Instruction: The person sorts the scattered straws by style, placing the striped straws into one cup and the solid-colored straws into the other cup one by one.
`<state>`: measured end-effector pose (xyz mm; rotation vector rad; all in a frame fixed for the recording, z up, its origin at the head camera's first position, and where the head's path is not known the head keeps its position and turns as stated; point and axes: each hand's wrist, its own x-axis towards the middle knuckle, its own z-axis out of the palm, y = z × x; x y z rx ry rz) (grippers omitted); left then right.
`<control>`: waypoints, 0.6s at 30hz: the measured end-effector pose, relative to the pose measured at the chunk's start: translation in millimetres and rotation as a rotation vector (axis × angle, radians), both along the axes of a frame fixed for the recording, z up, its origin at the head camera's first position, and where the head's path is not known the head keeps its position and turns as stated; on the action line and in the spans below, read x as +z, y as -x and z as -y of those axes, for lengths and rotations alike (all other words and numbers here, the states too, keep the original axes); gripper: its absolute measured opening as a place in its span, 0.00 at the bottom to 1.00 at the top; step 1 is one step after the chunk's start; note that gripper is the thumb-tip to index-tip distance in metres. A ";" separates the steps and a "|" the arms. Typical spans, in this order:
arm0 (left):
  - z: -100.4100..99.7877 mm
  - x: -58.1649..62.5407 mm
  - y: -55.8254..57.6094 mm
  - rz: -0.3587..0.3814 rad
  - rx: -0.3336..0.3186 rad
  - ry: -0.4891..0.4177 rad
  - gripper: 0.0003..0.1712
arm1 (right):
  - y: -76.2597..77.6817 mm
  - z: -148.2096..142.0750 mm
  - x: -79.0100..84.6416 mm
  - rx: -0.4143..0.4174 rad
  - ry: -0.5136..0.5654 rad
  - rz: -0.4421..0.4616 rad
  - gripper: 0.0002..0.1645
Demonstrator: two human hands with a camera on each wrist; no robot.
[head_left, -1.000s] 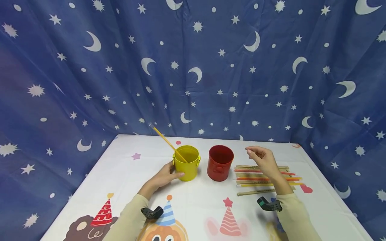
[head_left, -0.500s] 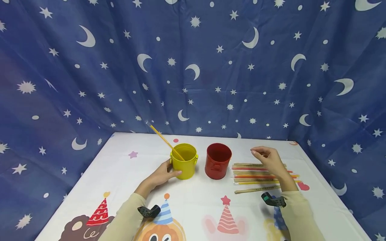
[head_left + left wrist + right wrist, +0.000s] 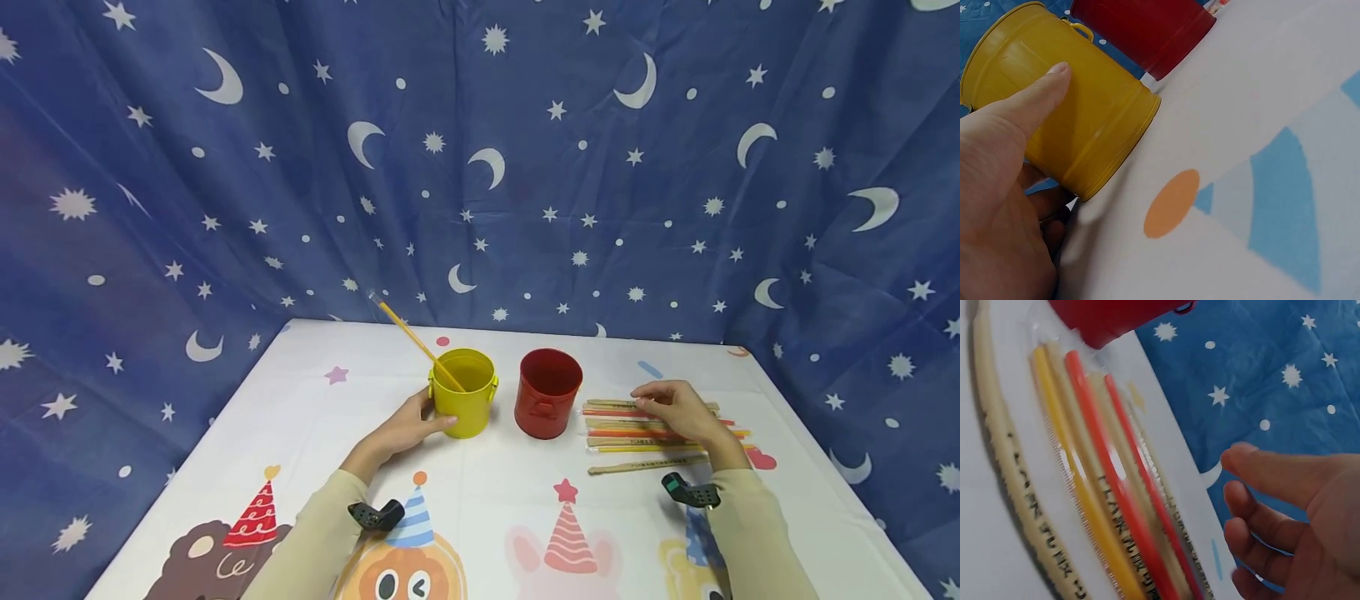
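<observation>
Near the middle of the head view, the left hand (image 3: 403, 427) grips the yellow bucket (image 3: 467, 413), a straw (image 3: 411, 334) leaning out toward the upper left; the red bucket (image 3: 544, 402) stands just right. At centre right, the right hand (image 3: 686, 410), loosely curled and holding nothing, hangs over more straws (image 3: 1092, 409) and beige sticks (image 3: 1005, 437). Seemingly a choosing step; the next pick calls for pinching just one
</observation>
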<state>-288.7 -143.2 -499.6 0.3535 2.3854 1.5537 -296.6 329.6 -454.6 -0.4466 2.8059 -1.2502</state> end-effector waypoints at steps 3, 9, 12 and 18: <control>0.3 1.4 0.0 0.000 0.002 0.003 0.55 | 1.7 -1.4 -2.7 0.003 -0.025 0.003 0.13; 3.0 2.1 0.0 -0.001 0.003 0.004 0.55 | 1.9 -0.9 -6.0 -0.019 -0.102 0.043 0.11; 2.8 1.9 0.4 -0.009 -0.004 0.000 0.55 | 1.6 0.2 -6.4 -0.063 -0.151 0.071 0.10; 0.2 2.2 -1.4 0.000 -0.013 -0.016 0.54 | 0.3 -0.2 -9.7 -0.116 -0.206 0.103 0.09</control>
